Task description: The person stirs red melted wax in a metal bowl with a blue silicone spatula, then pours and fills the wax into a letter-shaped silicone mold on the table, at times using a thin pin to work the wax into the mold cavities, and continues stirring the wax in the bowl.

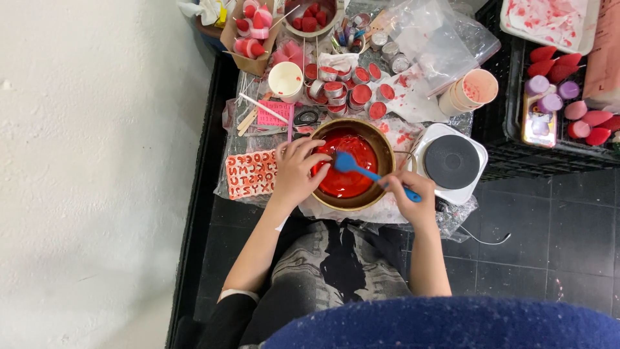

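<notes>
Hot plate (451, 161) beside bowl (385, 143), letter mould (252, 174), filled tins (352, 90) behind

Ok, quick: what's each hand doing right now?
Left hand: fingers curled over the rim of the brass bowl, steadying it.
Right hand: closed on the blue spatula, blade in the red liquid.

A blue spatula (361, 169) rests tilted in a brass-coloured bowl (387, 147) of glossy red, seemingly liquid wax.
</notes>
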